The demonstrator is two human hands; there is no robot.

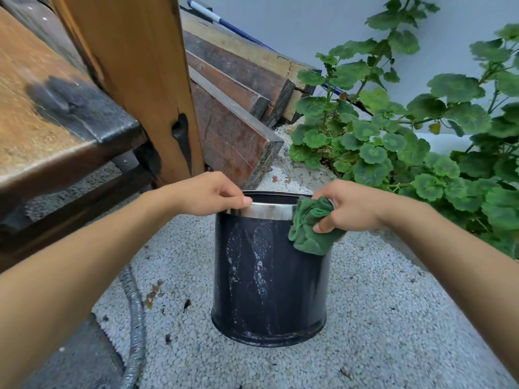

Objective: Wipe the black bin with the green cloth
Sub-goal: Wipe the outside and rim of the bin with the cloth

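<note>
Wiping looked barely begun: black bin [269, 276] stood upright on pebbled ground [393, 304] w/ whitish streaks down its front, left hand [207, 195] steadying the steel rim [269, 211], fingers curled over it, right hand [348, 209] w/ fingers clamped on bunched green cloth [309, 228] vs. its upper-right side.

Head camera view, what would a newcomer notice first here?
The black bin stands upright in the middle on pebbled ground, its side streaked with whitish marks below a shiny metal rim. The left hand holds that rim, while the right hand holds a bunched green cloth at the bin's upper right side. A big leafy plant fills the right of the picture.
</note>
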